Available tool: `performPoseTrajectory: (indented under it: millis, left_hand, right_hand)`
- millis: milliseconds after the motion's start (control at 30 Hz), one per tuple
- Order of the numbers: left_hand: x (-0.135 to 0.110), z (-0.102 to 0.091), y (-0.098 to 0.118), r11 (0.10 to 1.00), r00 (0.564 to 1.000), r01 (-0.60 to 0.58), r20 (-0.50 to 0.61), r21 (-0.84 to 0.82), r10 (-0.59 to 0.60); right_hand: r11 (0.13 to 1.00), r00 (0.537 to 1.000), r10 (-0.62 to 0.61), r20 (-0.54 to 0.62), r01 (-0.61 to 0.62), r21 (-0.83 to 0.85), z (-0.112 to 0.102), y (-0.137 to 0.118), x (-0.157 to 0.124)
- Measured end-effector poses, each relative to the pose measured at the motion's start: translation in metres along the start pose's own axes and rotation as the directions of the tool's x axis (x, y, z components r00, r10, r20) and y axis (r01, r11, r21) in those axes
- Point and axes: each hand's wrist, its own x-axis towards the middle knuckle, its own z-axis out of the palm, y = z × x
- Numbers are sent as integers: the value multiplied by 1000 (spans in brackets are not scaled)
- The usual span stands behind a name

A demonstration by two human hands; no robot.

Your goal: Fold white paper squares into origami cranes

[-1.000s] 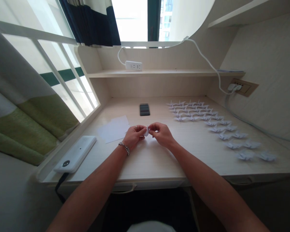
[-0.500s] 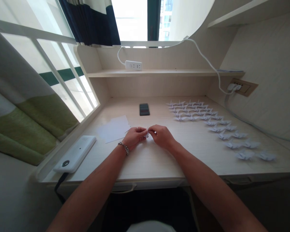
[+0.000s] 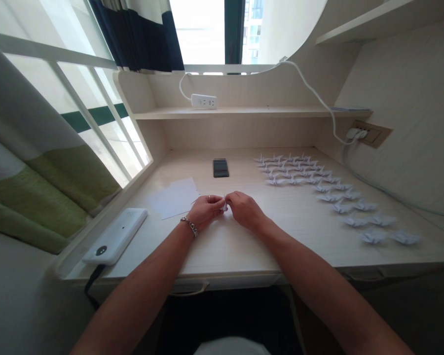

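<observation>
A small folded piece of white paper [image 3: 225, 204] is held between my two hands above the middle of the desk, mostly covered by fingers. My left hand [image 3: 206, 209], with a ring and a chain bracelet, pinches it from the left. From the right, the thumb and fingertips of my right hand [image 3: 244, 206] close on its upper part. Flat white paper sheets [image 3: 175, 198] lie just beyond and left of my left hand. To the right stand rows of folded white paper cranes [image 3: 299, 172].
A dark, flat rectangular object [image 3: 221, 167] lies behind my hands. On the left of the desk [image 3: 229, 251] is a long white device [image 3: 116, 235] with a black cord. A white power strip [image 3: 203, 101] sits on the shelf, and a white cable [image 3: 314, 88] hangs toward the wall socket [image 3: 372, 133].
My right hand's fingers have shifted slightly left and closed in on the folded paper. My left hand stays nearly in place.
</observation>
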Motion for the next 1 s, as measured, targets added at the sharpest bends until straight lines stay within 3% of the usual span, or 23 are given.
performPoseTrajectory:
  millis: [333,600,1000]
  left_hand:
    - [-1,2,3,1000,1000,10,-25,-28,-11]
    - [-2,3,4,999,999,-5,-40,-33,4]
    - [4,3,-1,994,991,-107,-79,-12,105]
  right_hand:
    - [996,993,-81,-84,78,-44,5,7,-2]
    - [997,989,-72,-129,76,29,6,5,-1]
    - [924,972,150,-180,-73,375,4,0,1]
